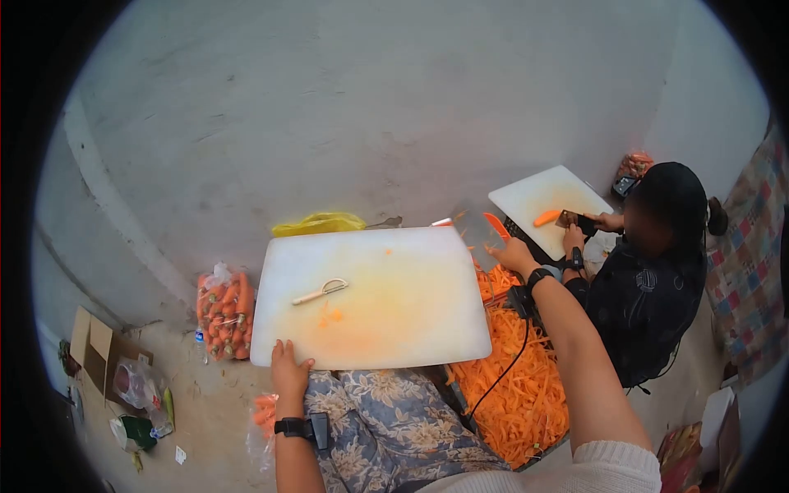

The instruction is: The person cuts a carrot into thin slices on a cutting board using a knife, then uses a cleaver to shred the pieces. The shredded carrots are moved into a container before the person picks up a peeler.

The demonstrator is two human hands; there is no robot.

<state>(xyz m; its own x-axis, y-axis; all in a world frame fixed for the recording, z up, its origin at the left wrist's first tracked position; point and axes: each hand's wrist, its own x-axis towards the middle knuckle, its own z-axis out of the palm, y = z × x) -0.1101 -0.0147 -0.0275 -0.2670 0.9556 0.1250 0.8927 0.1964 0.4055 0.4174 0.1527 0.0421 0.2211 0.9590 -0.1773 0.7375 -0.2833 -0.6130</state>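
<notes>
A white cutting board point(411, 287) with orange stains lies across my lap. My left hand point(289, 371) rests at its front left edge, fingers stretched onto the board and thumb apart. A peeler point(320, 292) with a pale handle lies on the board, beside small orange scraps point(330, 315). Beyond the board's right side, my right hand point(515, 256) is closed around the near end of a long orange piece that looks like a carrot point(496, 226). Below that arm, a container is heaped with orange carrot peelings point(518, 386).
A bag of carrots point(224, 316) stands left of the board. A yellow plastic bag point(319, 223) lies behind it. At right, a co-worker point(657, 271) holds a dark blade by a carrot point(546, 218) on another white board point(551, 189). A cardboard box point(103, 349) sits far left.
</notes>
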